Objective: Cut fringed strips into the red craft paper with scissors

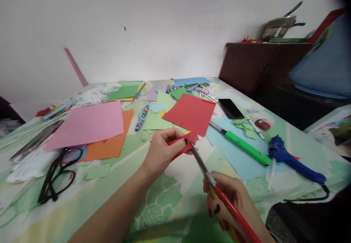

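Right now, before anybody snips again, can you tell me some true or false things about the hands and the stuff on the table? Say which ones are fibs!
1. The right hand holds scissors. True.
2. The left hand is empty. False: it holds red paper with a fringed end.
3. The pink sheet partly covers the orange sheet. True.
4. The black phone lies left of the big red sheet. False: the black phone lies to its right.
5. The blue glue gun is right of the right hand. True.
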Demonstrator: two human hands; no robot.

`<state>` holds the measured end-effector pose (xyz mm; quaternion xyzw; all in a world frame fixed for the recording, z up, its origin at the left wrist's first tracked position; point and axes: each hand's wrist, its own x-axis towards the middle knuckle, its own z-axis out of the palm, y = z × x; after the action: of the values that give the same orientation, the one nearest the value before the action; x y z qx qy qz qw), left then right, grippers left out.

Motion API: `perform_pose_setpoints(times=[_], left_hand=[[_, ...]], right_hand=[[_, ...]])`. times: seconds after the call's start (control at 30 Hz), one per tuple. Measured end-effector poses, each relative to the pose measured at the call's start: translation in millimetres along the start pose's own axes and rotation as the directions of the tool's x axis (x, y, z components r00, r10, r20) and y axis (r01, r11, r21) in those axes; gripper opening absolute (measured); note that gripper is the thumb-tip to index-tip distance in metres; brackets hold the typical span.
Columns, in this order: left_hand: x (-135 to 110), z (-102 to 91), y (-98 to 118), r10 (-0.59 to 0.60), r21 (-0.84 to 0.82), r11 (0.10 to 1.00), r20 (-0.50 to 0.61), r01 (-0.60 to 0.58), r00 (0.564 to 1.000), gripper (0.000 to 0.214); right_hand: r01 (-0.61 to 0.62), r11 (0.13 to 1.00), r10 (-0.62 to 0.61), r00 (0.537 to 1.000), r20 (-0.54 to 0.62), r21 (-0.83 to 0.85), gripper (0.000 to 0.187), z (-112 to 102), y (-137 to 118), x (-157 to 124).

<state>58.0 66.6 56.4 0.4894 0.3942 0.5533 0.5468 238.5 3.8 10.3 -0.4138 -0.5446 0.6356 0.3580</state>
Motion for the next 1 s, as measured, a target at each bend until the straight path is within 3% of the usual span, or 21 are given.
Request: perform_pose_setpoints(times=[0.53,1.0], left_hand=[[-1.1,0.0,-0.2,-0.01,0.039,0.999,-0.016,0.011,1.0,0.007],[0.6,-0.7,-1.8,-0.008,-0.005,1.0,-0.006,0.008,1.0,0.007]], right_hand=[[0.016,1.0,-0.016,1.0,0.019,0.011,0.053,-1.6,3.8,1.2],[0.052,0.999,-0.052,0.998,-0.027,-0.004,0.042,1.1,7.5,2.5]])
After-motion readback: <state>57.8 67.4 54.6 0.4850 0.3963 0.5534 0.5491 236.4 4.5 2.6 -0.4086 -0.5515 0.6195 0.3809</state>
